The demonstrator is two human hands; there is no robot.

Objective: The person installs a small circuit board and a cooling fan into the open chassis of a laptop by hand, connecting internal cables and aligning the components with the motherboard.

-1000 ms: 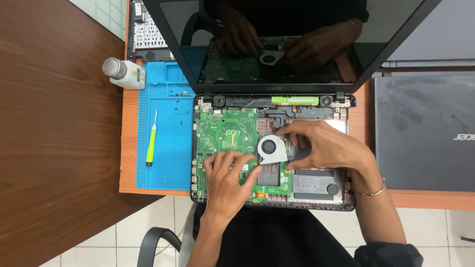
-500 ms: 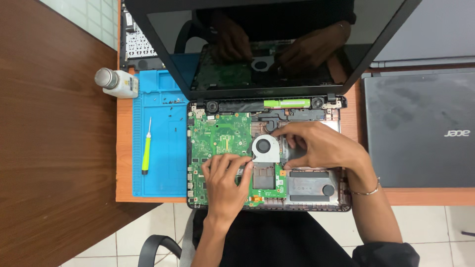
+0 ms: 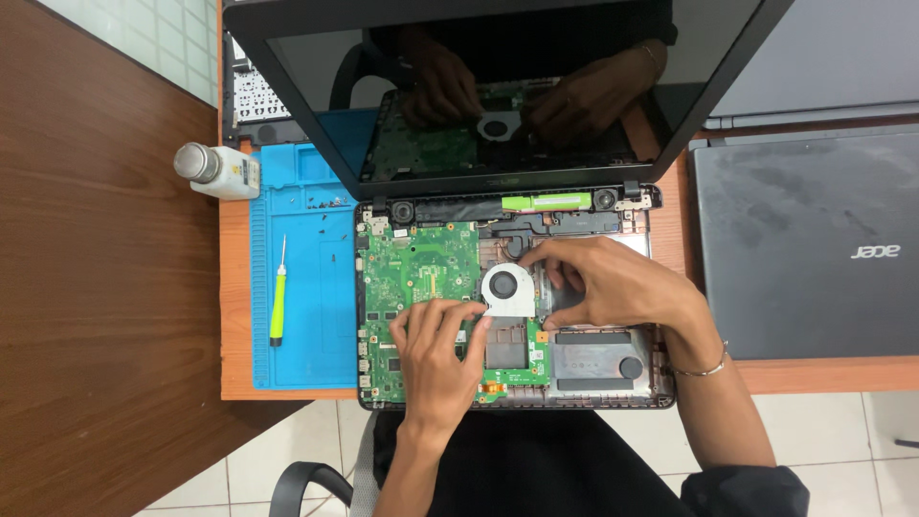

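An opened black laptop [image 3: 613, 394] lies before me with its green motherboard [image 3: 418, 263] bare and its dark screen tilted up. A round silver cooling fan [image 3: 505, 288] sits at the board's right edge. My left hand [image 3: 436, 354] rests fingers-down on the board just left of and below the fan, fingertips touching its edge. My right hand [image 3: 603, 282] comes in from the right, fingers curled over the heatsink beside the fan. Both hands touch the fan assembly; whether it is lifted I cannot tell.
A blue work mat [image 3: 306, 325] lies left of the laptop with a green-handled screwdriver [image 3: 278, 297] and several small screws [image 3: 330, 203] on it. A white bottle [image 3: 218, 169] lies at the mat's top left. A closed grey laptop [image 3: 814, 239] sits on the right. Dark wooden surface at left.
The view has shifted slightly. Both hands stay at the fan, with the right fingers moving a little over the heatsink.
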